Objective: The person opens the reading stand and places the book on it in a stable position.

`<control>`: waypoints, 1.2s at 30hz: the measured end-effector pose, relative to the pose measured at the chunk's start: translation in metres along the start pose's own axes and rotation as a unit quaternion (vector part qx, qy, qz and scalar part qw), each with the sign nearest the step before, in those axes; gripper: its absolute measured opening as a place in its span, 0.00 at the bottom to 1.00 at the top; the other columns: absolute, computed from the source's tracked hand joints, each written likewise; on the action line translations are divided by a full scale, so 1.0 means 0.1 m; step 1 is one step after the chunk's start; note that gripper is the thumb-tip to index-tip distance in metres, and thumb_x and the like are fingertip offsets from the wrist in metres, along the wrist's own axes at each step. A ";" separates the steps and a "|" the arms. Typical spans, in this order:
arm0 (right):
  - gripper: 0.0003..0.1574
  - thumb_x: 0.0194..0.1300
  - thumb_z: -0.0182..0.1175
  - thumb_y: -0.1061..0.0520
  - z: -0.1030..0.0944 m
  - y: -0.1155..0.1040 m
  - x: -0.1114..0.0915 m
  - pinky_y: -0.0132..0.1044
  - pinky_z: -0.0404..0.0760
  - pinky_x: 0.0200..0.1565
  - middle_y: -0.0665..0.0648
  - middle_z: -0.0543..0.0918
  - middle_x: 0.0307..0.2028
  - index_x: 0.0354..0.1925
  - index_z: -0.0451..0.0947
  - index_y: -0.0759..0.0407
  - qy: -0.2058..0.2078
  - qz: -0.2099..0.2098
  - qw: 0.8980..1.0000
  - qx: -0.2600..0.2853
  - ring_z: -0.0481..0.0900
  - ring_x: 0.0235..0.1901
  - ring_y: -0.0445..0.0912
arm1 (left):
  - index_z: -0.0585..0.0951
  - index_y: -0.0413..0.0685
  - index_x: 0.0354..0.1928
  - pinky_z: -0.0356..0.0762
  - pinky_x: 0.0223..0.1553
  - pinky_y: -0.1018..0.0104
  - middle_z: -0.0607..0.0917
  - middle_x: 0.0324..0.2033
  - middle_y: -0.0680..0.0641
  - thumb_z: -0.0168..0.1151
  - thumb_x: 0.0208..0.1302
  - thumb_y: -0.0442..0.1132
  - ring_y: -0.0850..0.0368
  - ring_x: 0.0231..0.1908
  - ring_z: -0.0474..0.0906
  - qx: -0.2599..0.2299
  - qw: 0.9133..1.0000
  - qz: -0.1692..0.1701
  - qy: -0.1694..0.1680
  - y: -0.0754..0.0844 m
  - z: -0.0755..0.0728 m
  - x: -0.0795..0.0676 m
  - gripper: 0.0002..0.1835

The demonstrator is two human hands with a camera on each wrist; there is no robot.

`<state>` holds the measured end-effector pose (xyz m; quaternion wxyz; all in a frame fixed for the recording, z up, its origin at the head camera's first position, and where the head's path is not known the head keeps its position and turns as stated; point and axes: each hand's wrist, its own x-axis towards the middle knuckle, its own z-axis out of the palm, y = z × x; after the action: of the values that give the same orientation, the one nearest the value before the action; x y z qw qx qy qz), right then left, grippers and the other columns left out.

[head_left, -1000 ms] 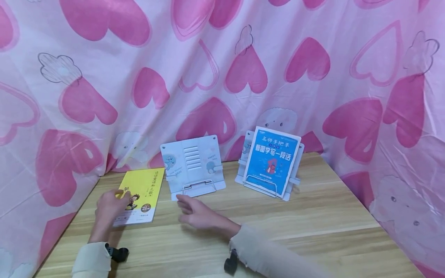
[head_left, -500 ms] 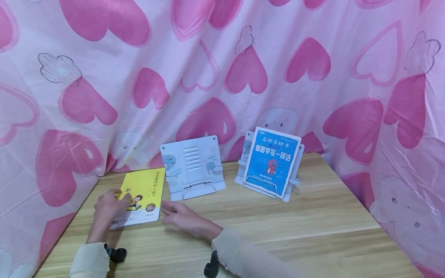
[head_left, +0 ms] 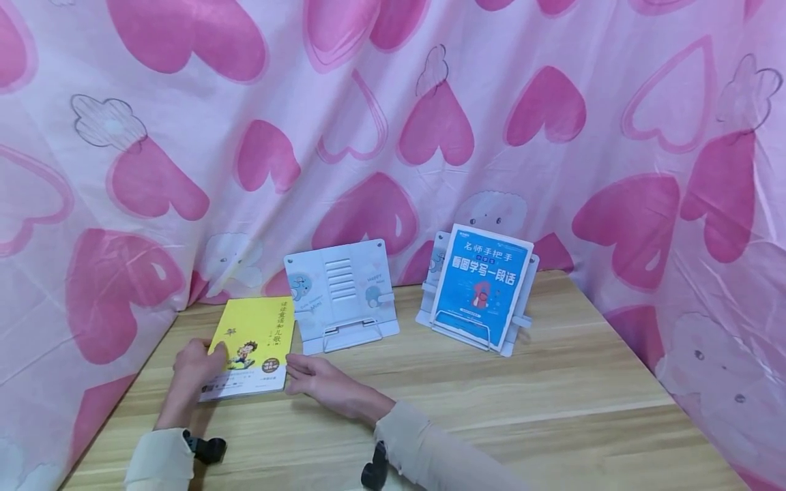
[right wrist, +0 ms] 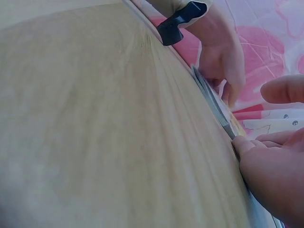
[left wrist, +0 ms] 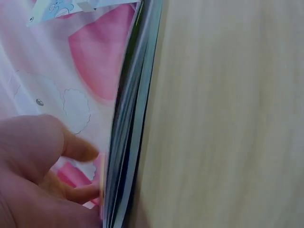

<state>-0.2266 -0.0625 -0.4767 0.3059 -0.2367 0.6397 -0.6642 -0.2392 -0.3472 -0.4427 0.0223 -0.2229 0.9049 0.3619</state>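
A yellow book (head_left: 254, 334) with a white lower band and a cartoon child lies flat on the table at the left. My left hand (head_left: 198, 365) is at its left edge, thumb over the cover and fingers curled at the side. In the left wrist view the book's page edges (left wrist: 130, 109) run beside that left hand (left wrist: 35, 175). At the book's right edge, my right hand (head_left: 328, 389) touches it with extended fingers. The right wrist view shows the right hand (right wrist: 275, 166) with its thumb raised and fingertips against the book's edge, facing the left hand (right wrist: 221, 61).
Behind the hands stands a pale blue book stand (head_left: 344, 293) with a wire ledge and nothing on it. To its right, another book stand (head_left: 525, 300) bears a blue book (head_left: 482, 286). A pink heart-patterned curtain (head_left: 393, 102) hangs along the wooden table's (head_left: 552, 409) back and sides.
My right hand has moved left from near the pale blue stand to the yellow book's right edge. The book has turned slightly, then shifted a little to the right.
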 end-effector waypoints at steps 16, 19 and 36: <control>0.51 0.74 0.62 0.58 -0.01 -0.02 -0.03 0.40 0.63 0.83 0.57 0.58 0.86 0.86 0.52 0.60 -0.016 0.006 1.000 0.017 0.59 0.84 0.47 | 0.73 0.24 0.69 0.72 0.47 0.53 0.74 0.61 0.25 0.38 0.73 0.35 0.35 0.57 0.70 -0.111 0.991 0.005 0.074 -0.01 0.07 0.00 0.29; 0.50 0.75 0.62 0.58 -0.02 -0.02 -0.03 0.40 0.64 0.82 0.57 0.58 0.86 0.86 0.52 0.59 -0.019 0.009 1.000 0.017 0.59 0.84 0.46 | 0.67 0.27 0.77 0.73 0.53 0.50 0.72 0.67 0.25 0.36 0.79 0.40 0.34 0.62 0.69 -0.131 0.988 -0.010 0.083 0.01 0.07 0.00 0.32; 0.52 0.76 0.60 0.60 0.00 -0.01 0.01 0.43 0.61 0.83 0.57 0.56 0.86 0.87 0.46 0.62 0.004 -0.018 0.999 0.039 0.58 0.85 0.48 | 0.58 0.33 0.83 0.72 0.60 0.56 0.69 0.75 0.29 0.31 0.86 0.49 0.46 0.60 0.70 -0.223 0.966 -0.016 0.133 0.06 0.11 0.03 0.34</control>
<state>-0.2276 -0.0630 -0.4756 0.3005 -0.2338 0.6102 -0.6948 -0.2457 -0.3368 -0.4473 -0.1431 -0.2825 0.7925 0.5212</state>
